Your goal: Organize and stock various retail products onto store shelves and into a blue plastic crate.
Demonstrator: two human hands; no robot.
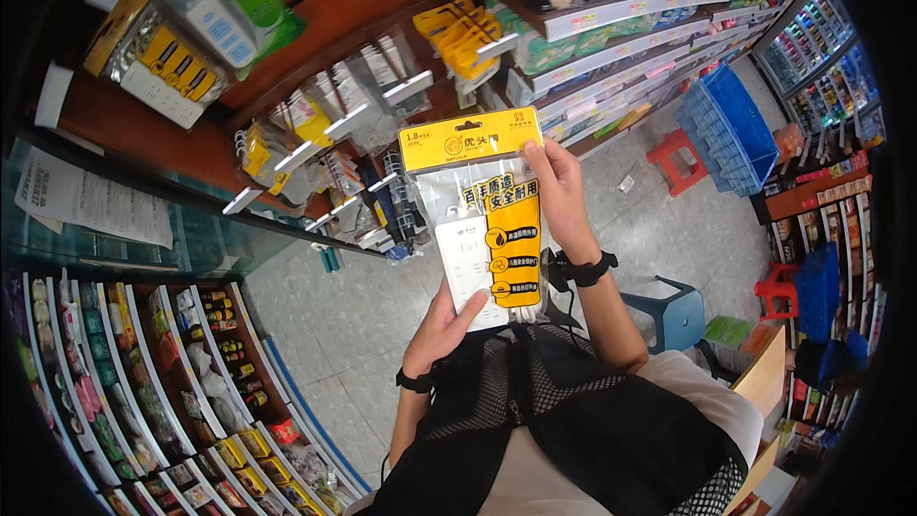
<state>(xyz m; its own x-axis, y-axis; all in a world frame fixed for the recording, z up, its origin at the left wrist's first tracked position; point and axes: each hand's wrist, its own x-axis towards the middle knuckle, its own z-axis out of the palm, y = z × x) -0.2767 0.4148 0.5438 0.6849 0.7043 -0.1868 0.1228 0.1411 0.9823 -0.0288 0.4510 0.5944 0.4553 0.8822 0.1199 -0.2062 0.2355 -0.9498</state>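
Note:
Both of my hands hold a packaged white power strip (458,258) in front of my chest. Its clear plastic bag has a yellow header card (469,140) with a hang hole, and a yellow printed panel covers its right side. My left hand (448,330) grips the lower left edge, its thumb lying across the strip's lower end. With the thumb on the front, my right hand (562,193) pinches the upper right side by the header card. A bit of coiled white cord shows at the bag's bottom.
Hooks of packaged goods (344,107) hang on the brown panel ahead. Stocked shelves (623,14) run off to the right, and another shelf unit (165,373) stands at lower left. A blue crate (731,129) rests on a red stool (673,161); a blue-grey stool (673,312) stands nearer.

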